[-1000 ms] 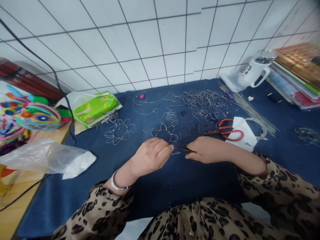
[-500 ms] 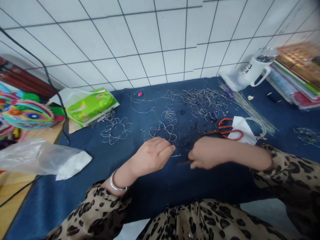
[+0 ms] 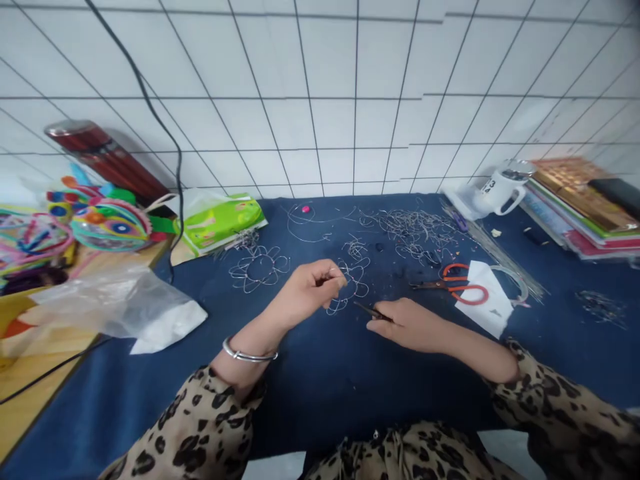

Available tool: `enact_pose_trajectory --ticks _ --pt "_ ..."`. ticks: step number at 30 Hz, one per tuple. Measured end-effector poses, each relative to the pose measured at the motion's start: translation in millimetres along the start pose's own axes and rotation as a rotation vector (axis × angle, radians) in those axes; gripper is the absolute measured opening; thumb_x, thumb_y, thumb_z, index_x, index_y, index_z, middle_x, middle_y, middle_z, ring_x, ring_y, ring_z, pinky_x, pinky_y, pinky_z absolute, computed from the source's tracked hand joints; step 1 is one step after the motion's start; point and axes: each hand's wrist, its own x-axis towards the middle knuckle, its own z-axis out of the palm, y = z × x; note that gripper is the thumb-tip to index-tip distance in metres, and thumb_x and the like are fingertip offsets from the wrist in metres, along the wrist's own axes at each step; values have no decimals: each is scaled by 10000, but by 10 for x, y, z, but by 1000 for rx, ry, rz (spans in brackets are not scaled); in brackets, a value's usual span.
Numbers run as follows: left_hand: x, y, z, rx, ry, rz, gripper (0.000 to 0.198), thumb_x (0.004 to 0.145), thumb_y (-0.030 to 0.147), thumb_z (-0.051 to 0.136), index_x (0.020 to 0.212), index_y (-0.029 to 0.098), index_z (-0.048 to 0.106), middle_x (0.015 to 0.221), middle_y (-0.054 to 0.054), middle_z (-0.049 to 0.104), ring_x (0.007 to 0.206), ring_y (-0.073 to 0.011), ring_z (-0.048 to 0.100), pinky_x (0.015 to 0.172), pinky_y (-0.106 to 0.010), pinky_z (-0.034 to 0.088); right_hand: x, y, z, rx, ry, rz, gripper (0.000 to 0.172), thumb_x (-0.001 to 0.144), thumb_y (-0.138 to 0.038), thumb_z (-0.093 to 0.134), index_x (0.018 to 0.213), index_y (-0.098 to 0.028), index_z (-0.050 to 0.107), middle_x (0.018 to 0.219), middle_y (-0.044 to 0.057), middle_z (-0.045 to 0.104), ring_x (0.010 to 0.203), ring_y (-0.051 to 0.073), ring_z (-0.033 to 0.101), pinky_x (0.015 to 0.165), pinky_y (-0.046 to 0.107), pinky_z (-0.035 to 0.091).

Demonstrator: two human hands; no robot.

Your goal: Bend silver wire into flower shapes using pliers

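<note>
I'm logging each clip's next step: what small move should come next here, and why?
Perhaps bring the dark tool to the left hand: the right hand grips it, its tip pointing there but apart, near the wire flower.

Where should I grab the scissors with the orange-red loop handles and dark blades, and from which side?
Probably best by the orange-red loop handles of the dark-bladed scissors, coming from the right: the loops lie at that end, partly over a white sheet, while the dark blades point left.
</note>
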Motion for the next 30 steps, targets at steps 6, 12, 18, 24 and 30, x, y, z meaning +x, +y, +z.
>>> enact_pose_trajectory --ticks 6,12,18,24,30 --pt "-64 55 -22 210 74 96 92 800 189 517 732 164 572 556 34 541 478 -73 504 451 -183 391 46 -86 278 709 1 94 310 878 -470 402 806 -176 468 587 -38 513 506 94 511 535 221 420" --pt "-93 28 -55 184 23 33 130 811 233 493 716 166 551 553 42 537 474 -83 527 483 -194 399 100 -113 405 813 202 17 316 876 -456 427 772 -164 484 564 -41 498 512 91 506 544 221 414" --pt "-52 -130 -48 106 -96 -102 207 829 324 467 703 170 523 575 43 545 482 -89 546 533 -206 409 159 -93 453 624 493 65 261 860 -407 472 760 -172 525 609 -25 527 566 103 527 591 229 419" --pt "-41 -166 74 205 -193 -120 201 824 315 450 715 170 536 543 41 523 495 -99 532 530 -208 380 89 -107 434 462 646 61 195 841 -363 514 790 -180 558 681 -18 540 621 102 495 618 225 388" --pt "-70 -201 308 454 -257 -2 169 785 264 467 672 168 549 586 25 535 533 -103 472 511 -213 307 18 -81 464 373 552 21 167 834 -329 507 765 -181 544 658 -32 503 603 95 465 604 221 364"
